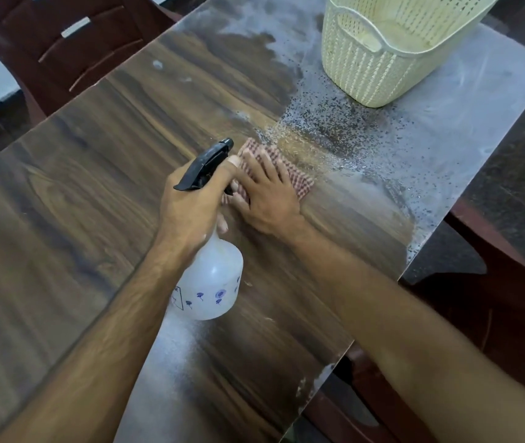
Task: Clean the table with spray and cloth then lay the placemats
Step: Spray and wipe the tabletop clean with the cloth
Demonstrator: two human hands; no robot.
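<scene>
My left hand [190, 206] grips the neck of a translucent white spray bottle [213, 276] with a black trigger head [205, 164] and small blue flower prints. Its nozzle points toward the far right of the dark wooden table [79, 187]. Fine droplets [318, 129] speckle the tabletop just beyond the nozzle. My right hand [264, 193] lies flat with spread fingers on a red-and-white checked cloth [296, 174], pressing it onto the table right beside the bottle's head. No placemats are in view.
A cream woven plastic basket [382, 59] stands at the table's far right, near the wet patch. Dark wooden chairs stand at the far left [72, 49] and along the right edge [494, 298]. Pale dusty patches show near the table's front edge [171, 346].
</scene>
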